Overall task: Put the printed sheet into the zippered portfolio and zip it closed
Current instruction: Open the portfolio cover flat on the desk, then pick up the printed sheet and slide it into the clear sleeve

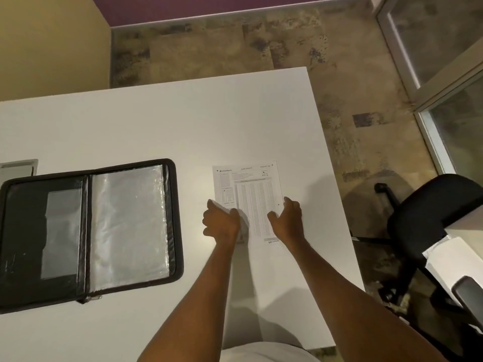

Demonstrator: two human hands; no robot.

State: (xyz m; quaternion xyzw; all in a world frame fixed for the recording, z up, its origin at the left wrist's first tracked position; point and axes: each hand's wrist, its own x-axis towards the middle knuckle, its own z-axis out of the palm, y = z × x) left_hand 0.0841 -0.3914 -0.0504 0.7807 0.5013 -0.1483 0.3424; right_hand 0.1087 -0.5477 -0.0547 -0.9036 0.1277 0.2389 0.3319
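Portfolio (86, 231) at the left, lying open on the table (156, 121), clear sleeve showing, zipper undone. Well apart to its right, printed sheet (249, 199) flat on the table. Left hand (220, 222) curled at the sheet's left edge, lifting a corner — right hand (287, 218) half open at the right edge, firm hold impossible to confirm. Not yet inserted; zipping left too.

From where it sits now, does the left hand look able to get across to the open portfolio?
Probably yes. The left hand rests on the printed sheet, and only bare table lies between it and the portfolio, which lies open and flat to its left. Nothing blocks the way.
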